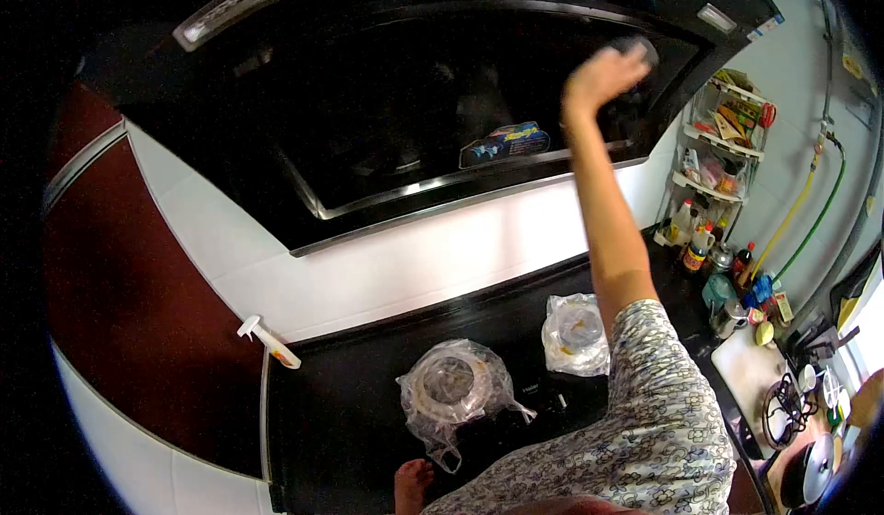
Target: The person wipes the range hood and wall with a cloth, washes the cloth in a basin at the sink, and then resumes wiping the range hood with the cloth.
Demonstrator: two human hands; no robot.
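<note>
My right hand (pixel 603 81) is raised to the right part of a black glossy range hood (pixel 368 92). Its fingers press a dark grey pad (pixel 642 51) against the hood panel; motion blurs both, and I cannot make out the pad's exact kind. Down at the front edge of the black cooktop (pixel 341 423), my left hand (pixel 413 474) rests with its fingers curled in and nothing visible in them. Close by it, clear plastic wrap (pixel 448 381) covers one burner. A second plastic-wrapped burner (pixel 577 334) lies beside my right upper arm.
A white spray bottle (pixel 270 341) leans at the cooktop's left end. Right of the hood stands a shelf rack (pixel 723 142) with packets, and sauce bottles (pixel 698 250) below. Further right are a cutting board (pixel 748 377) and a lidded pan (pixel 810 471). Yellow and green hoses (pixel 799 204) hang on the wall.
</note>
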